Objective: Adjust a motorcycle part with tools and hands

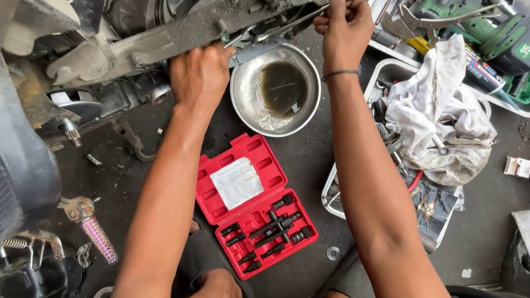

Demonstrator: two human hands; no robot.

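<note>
While both hands are raised to the underside of the motorcycle, the matter to note is how the long slim wrench (300,16) lies between them. Its axis runs on a diagonal, low at the left and high at the right, roughly parallel to the grimy swingarm (177,32) just above it. The right hand (344,30) is closed around the upper end of the wrench, fingers curled tight and the tip of the tool showing beyond the knuckles. The lower end reaches the fastener area at the swingarm bracket (244,32), just beside the left hand (200,75). That left hand is closed as well, pressed against the lower edge of the swingarm; what it grips is hidden behind the fingers and cannot be told. The left hand is therefore the nearer to the working end, the right the nearer to the handle end.

Directly beneath the wrench, on the dark floor (320,158), sits a round steel bowl (244,100) with dark oil pooled in it. Nearer the person lies an open red socket case (256,204) holding black bits. A soiled rag (441,113) is heaped over a white tray (332,195) at the right, and a second tray of tools (380,1) stands beyond it.
</note>
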